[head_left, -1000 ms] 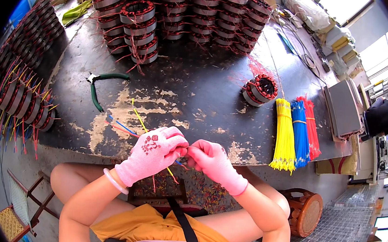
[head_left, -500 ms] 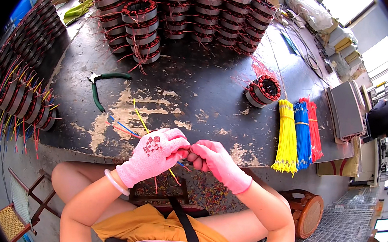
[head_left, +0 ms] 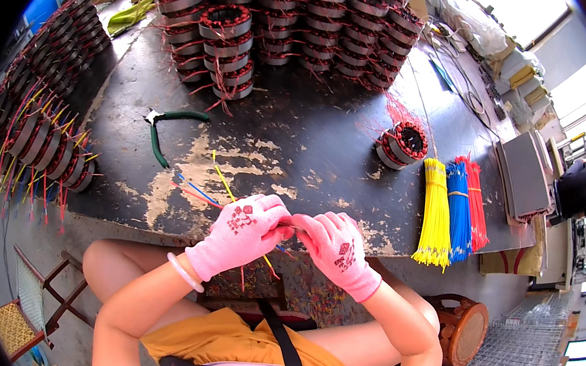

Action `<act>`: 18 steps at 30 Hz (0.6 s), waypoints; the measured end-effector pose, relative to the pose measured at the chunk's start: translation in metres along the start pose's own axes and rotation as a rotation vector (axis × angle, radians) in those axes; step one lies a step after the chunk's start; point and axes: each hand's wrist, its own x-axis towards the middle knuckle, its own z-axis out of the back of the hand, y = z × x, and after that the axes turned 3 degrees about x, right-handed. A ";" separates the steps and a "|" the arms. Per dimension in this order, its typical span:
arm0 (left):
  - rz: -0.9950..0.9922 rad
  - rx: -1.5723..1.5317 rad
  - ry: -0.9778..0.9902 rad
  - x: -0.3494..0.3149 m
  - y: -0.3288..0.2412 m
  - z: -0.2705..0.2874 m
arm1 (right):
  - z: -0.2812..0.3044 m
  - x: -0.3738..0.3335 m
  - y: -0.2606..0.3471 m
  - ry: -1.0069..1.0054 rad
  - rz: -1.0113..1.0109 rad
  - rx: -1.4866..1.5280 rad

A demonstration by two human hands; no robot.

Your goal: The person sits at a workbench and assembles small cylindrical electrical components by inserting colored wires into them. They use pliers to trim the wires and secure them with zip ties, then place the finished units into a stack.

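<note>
In pink gloves, my two hands meet at the near edge of the dark worktable [head_left: 312, 135]. My left hand [head_left: 242, 231] is closed round a yellow wire [head_left: 223, 179], a blue wire [head_left: 197, 189] and a red wire [head_left: 193, 196]; their ends stick out on both sides of the fist. Against its fingertips, my right hand [head_left: 338, 251] is closed in a pinch, back of the glove facing up. What lies between the right fingers is hidden. Green-handled cutters [head_left: 158, 135] lie spread on the table beyond my left hand.
A wound stator pair [head_left: 402, 145] stands at right, beside yellow [head_left: 435, 211], blue [head_left: 457, 209] and red wire bundles [head_left: 476, 208]. Tall stator stacks [head_left: 225, 49] line the back. More stators with coloured leads [head_left: 49, 152] fill the left. A wooden drum-shaped stool [head_left: 462, 330] is at lower right.
My right hand has rolled over, so the back of its glove now faces up. The left hand keeps its hold on the wires. The whole view has shifted slightly.
</note>
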 end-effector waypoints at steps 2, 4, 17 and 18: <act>0.015 0.005 -0.018 -0.001 0.001 0.000 | 0.002 0.006 0.000 -0.019 0.038 -0.031; 0.032 -0.010 0.047 -0.002 0.002 0.004 | 0.002 0.007 -0.001 -0.031 0.064 -0.021; -0.203 0.275 0.338 -0.016 0.010 0.079 | 0.009 0.011 -0.023 0.144 0.239 -0.217; -0.216 0.290 0.331 -0.019 0.015 0.070 | 0.011 0.012 -0.022 0.135 0.212 -0.137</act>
